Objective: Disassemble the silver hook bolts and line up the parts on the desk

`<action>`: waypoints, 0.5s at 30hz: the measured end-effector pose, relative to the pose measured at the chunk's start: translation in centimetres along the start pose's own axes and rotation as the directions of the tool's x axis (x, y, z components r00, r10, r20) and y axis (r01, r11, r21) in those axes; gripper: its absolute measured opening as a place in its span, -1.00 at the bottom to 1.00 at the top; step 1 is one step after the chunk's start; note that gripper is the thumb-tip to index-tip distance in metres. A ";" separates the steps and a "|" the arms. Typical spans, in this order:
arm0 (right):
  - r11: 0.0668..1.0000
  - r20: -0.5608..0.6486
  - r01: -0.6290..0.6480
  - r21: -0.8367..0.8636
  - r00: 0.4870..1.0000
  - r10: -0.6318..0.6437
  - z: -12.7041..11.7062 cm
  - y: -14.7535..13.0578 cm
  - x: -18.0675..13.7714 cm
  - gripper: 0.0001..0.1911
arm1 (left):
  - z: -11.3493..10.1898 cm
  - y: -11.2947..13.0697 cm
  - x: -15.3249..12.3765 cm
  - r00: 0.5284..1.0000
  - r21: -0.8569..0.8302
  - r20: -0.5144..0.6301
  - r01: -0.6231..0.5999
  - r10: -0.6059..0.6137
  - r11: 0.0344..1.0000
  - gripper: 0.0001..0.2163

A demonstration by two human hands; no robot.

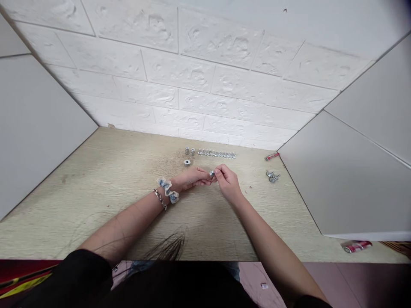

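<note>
Between the fingertips of both hands sits a small silvery fastener (212,174), seemingly a bolt or nut; part of it is covered by fingers. My left hand (194,178), with a scrunchie and a chain bracelet at the wrist, pinches it from the left. From the other side my right hand (227,182) grips it with thumb and forefinger. Just beyond the hands, a row of several silvery bolts (217,154) lies along the table. Left of that row stand two short, thicker metal fasteners (187,150), and a round metal piece with a dark centre hole (187,163) lies nearer.
A small heap of metal fasteners (272,176) lies on the wooden table (128,171) to the right. A red battery-like cylinder (272,156) rests by the right panel (359,179), and a similar one (357,246) near the front edge. A white brick-pattern wall (192,102) closes the back.
</note>
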State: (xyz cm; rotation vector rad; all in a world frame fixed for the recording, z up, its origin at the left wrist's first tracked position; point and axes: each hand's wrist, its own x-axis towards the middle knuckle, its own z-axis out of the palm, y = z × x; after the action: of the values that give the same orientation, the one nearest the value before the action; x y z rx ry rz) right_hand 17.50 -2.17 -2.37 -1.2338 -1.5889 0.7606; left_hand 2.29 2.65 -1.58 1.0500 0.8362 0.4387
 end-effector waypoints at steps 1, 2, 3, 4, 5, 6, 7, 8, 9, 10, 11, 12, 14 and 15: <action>1.000 0.000 0.001 -0.004 1.000 -0.001 0.0 0.0 0.0 -0.73 | 0.0 0.0 0.0 1.000 -0.006 0.007 -0.001 0.001 1.000 -0.81; 1.000 0.001 0.000 -0.006 1.000 0.000 0.0 0.0 0.0 -0.73 | 0.0 0.0 0.0 1.000 -0.009 0.012 -0.002 0.002 1.000 -0.81; 1.000 0.001 0.000 -0.007 1.000 0.000 0.0 0.0 0.0 -0.73 | 0.0 0.0 0.0 1.000 -0.009 0.013 0.000 0.001 1.000 -0.81; 1.000 0.002 0.000 -0.009 1.000 0.000 0.0 -0.1 0.0 -0.73 | 0.0 0.0 0.0 1.000 -0.007 0.008 0.002 -0.002 1.000 -0.81; 1.000 0.003 0.000 -0.012 1.000 0.000 0.0 -0.1 0.0 -0.72 | 0.0 0.0 0.1 1.000 -0.005 0.002 0.005 -0.005 1.000 -0.81; 1.000 0.002 0.000 -0.016 1.000 0.000 0.1 -0.1 0.0 -0.72 | 0.0 -0.1 0.1 1.000 -0.006 -0.005 0.007 -0.007 1.000 -0.80; 1.000 0.001 0.001 -0.019 1.000 -0.001 0.1 -0.1 0.0 -0.72 | 0.0 -0.1 0.1 1.000 -0.009 -0.011 0.007 -0.007 1.000 -0.80; 1.000 0.000 0.002 -0.023 1.000 -0.002 0.1 -0.1 0.0 -0.72 | 0.0 -0.2 0.2 1.000 -0.015 -0.014 0.006 -0.006 1.000 -0.80; 1.000 -0.002 0.001 -0.026 1.000 -0.001 0.1 -0.1 0.0 -0.72 | -0.1 -0.2 0.3 1.000 -0.023 -0.015 0.002 -0.002 1.000 -0.80; 1.000 -0.003 -0.001 -0.027 1.000 0.001 0.2 -0.1 0.0 -0.72 | -0.1 -0.3 0.3 1.000 -0.033 -0.015 -0.004 0.004 0.999 -0.80; 1.000 -0.003 -0.003 -0.025 1.000 0.003 0.2 -0.1 0.0 -0.72 | -0.1 -0.4 0.4 1.000 -0.044 -0.012 -0.010 0.009 0.999 -0.81; 1.000 -0.002 -0.006 -0.024 1.000 0.006 0.2 -0.1 0.0 -0.73 | -0.2 -0.4 0.5 1.000 -0.055 -0.009 -0.016 0.015 0.998 -0.82; 1.000 -0.002 -0.009 -0.024 1.000 0.009 0.2 -0.1 0.0 -0.73 | -0.3 -0.5 0.6 1.000 -0.082 -0.001 -0.023 0.023 0.996 -0.84; 1.000 -0.003 -0.007 -0.024 1.000 0.007 0.2 -0.1 0.0 -0.74 | -0.4 -0.6 0.6 1.000 -0.097 0.002 -0.023 0.023 0.995 -0.85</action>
State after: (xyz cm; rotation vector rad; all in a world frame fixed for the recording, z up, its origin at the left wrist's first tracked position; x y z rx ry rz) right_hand 17.26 -2.22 -2.32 -1.2581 -1.5964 0.7464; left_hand 2.36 3.01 -2.43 0.9709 0.7924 0.4925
